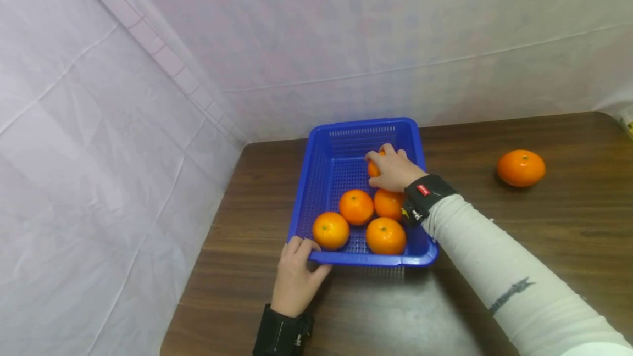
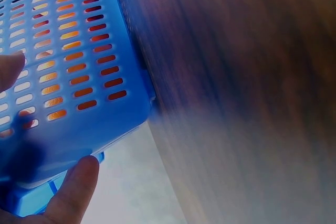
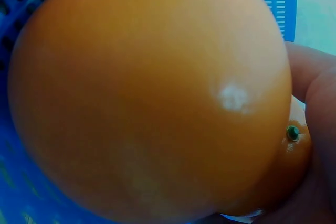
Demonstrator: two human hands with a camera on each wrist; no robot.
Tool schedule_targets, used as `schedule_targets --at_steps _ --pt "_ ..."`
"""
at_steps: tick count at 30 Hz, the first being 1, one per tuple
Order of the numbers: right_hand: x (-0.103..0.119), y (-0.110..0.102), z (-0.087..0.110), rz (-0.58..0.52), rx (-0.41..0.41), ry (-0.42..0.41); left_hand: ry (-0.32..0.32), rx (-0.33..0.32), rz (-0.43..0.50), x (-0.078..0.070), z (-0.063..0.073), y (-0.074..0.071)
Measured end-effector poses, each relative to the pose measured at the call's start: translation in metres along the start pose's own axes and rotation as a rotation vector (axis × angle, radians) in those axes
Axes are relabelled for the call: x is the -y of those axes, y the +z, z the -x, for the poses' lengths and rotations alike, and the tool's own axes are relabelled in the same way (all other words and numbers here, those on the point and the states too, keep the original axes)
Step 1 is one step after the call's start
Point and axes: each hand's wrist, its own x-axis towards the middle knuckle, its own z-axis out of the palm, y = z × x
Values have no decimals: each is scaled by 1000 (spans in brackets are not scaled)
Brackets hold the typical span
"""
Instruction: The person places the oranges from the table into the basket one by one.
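A blue perforated plastic basket [image 1: 301, 196] stands on the table with several oranges inside. My left hand [image 1: 294, 279] grips its near left corner, fingers over the rim and thumb at the front side; the left wrist view shows fingertips against the basket wall [image 2: 79, 72]. Inside the basket, toward the back right, my right hand [image 1: 393, 169] holds an orange [image 1: 373, 168], mostly covered by the fingers. Nearer the front lie other oranges, among them one [image 1: 356, 207] in the middle and one [image 1: 331, 231] by the left hand. A large orange [image 3: 152, 98] fills the right wrist view.
One more orange [image 1: 521, 168] rests on the brown wood-grain table [image 1: 554, 235], right of the basket. Pale sheeting [image 1: 395, 43] hangs along the table's back edge and white sheeting [image 1: 123, 191] along its left side.
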Motion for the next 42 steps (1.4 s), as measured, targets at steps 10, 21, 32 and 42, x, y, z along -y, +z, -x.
schedule_targets --at_steps 10,21,32,42 --pt "-5 10 -9 24 52 30 16 -10 -1 1 1 0" --pt "5 8 -3 44 86 29 2 -9 -3 -1 2 -3" --pt "19 1 7 59 99 51 -4 3 -6 -2 4 -6" --pt "15 6 1 88 79 63 -10 18 -7 0 4 -6"
